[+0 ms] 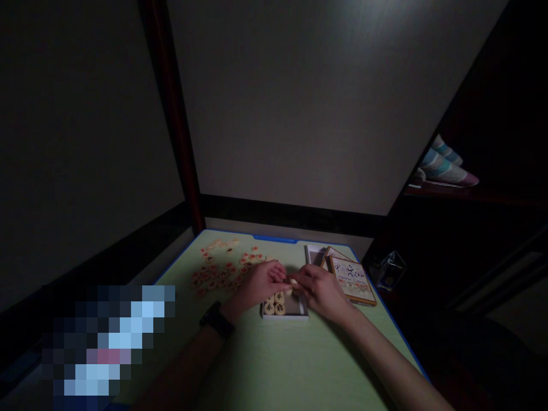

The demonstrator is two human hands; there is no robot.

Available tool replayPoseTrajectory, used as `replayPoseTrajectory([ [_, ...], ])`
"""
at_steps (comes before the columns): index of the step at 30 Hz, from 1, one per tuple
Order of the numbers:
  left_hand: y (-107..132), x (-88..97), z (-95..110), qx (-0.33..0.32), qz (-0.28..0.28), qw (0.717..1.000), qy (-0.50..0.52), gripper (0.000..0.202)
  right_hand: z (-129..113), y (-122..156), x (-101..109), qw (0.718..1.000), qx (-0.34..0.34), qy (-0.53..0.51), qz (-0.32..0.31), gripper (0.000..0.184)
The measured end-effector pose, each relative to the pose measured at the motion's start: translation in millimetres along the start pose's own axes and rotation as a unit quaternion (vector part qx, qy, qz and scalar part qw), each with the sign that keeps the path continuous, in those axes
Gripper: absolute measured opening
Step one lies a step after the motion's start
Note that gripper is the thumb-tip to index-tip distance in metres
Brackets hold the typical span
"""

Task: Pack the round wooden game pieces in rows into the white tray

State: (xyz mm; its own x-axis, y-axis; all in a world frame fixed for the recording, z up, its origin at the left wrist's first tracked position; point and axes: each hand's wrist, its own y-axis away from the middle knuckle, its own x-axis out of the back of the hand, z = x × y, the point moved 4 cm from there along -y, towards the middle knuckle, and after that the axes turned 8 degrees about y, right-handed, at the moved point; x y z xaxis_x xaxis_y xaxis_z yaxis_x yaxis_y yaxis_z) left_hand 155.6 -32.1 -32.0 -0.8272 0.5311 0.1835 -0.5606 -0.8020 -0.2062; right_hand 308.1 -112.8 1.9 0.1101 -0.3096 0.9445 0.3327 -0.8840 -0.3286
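A shallow white-rimmed box (286,317) lies on the green table, with round wooden Chinese chess pieces (279,309) set in its left part. Over the far part of this box my hands meet. My left hand (262,281), wearing a dark watch on the wrist, has its thumb and fingers closed at a pale piece (293,282). From the other side, the fingertips of my right hand (317,288) pinch at the same piece. Fingers partly hide their grip. Many loose pieces (222,275) with red or dark characters lie scattered left of my left hand.
A second box part (314,249) and decorated lids or cards (355,279) lie on the right of the green table (274,365). Beyond its right edge is a shiny packet (391,268). Walls stand behind and left; striped fabric (447,165) rests on a shelf.
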Motion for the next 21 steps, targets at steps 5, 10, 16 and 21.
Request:
replayPoseTrajectory([
  [5, 9.1, -2.3, 14.0, -0.107, 0.038, 0.958, -0.262, 0.015, 0.9, -2.8, 6.7, 0.995, -0.036, 0.050, -0.083, 0.028],
  [10, 10.1, -8.6, 11.0, -0.107, 0.036, 0.946, -0.305, 0.010, -4.6, -2.7, 2.9, 0.989, -0.064, 0.060, -0.119, 0.024],
  [16, 9.4, -11.1, 10.1, -0.117, 0.021, 0.949, -0.292, 0.007, -7.8, -2.0, -4.4, 0.986, -0.087, 0.068, -0.123, 0.024],
  [21, 11.1, -11.0, 12.5, -0.131, 0.014, 0.946, -0.295, 0.010, -7.6, -1.5, -5.4, 0.987, -0.080, 0.066, -0.125, 0.023],
])
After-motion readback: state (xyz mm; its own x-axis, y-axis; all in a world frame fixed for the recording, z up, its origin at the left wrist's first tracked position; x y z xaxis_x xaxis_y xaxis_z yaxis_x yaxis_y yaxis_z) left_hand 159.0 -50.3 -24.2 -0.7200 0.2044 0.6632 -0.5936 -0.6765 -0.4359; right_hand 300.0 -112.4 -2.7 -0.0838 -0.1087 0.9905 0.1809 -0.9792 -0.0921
